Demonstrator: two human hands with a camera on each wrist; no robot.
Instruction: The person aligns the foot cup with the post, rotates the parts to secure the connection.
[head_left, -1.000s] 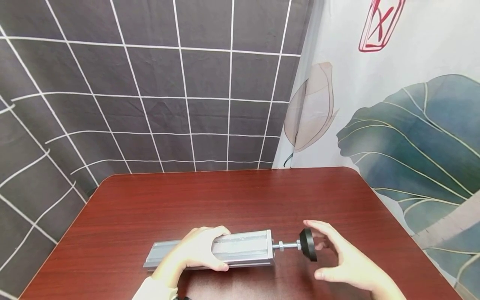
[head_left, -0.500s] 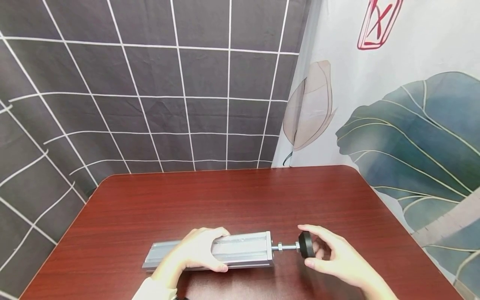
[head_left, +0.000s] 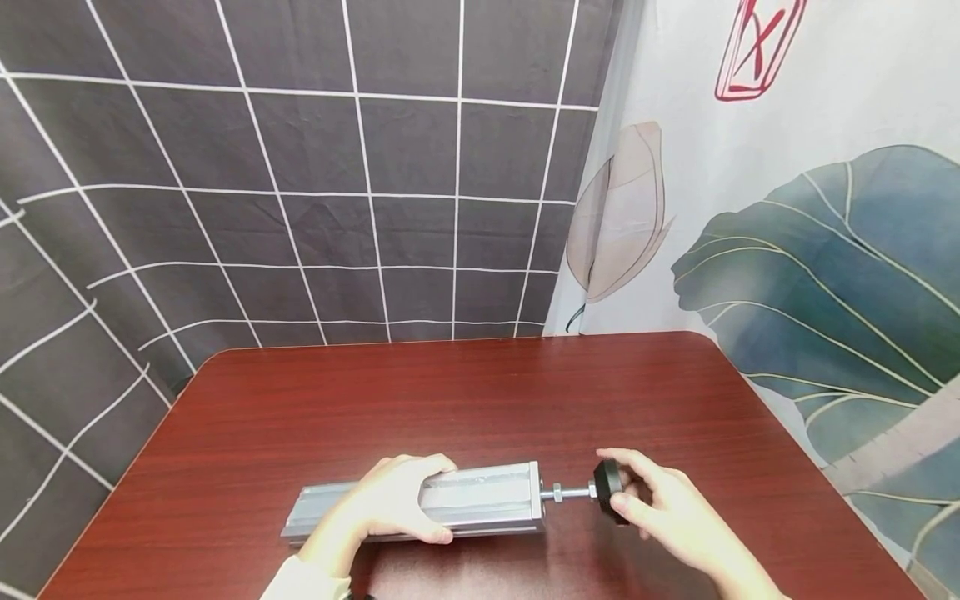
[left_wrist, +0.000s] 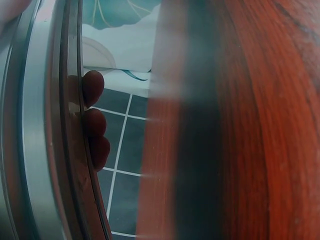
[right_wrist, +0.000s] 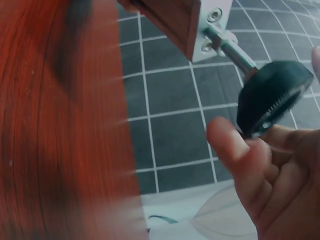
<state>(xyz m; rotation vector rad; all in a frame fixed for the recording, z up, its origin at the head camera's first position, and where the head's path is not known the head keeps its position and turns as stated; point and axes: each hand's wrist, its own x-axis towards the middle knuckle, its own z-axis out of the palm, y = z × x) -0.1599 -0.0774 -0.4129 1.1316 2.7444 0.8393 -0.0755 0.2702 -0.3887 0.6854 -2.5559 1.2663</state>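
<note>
A long silver aluminium profile [head_left: 480, 500] lies level across the front of the head view, held over the table. My left hand [head_left: 397, 500] grips it around the middle, thumb on the near side. In the left wrist view, several fingertips [left_wrist: 96, 125] curl past its far edge. From the profile's right end plate sticks a threaded stud with nuts, ending in a black levelling foot [head_left: 609, 490]. My right hand [head_left: 667, 508] holds this foot at its rim between thumb and fingers. In the right wrist view, the thumb presses the edge of the foot [right_wrist: 272, 92].
The reddish-brown wooden table [head_left: 450, 392] stretches behind both hands. A dark grey curtain [head_left: 300, 167] with white grid lines hangs behind it, and a white one [head_left: 697, 175] with leaf prints hangs to the right.
My right hand has moved left from beside the levelling foot and its thumb and fingers have closed on it. The foot has tilted slightly. My left hand keeps its grip on the profile.
</note>
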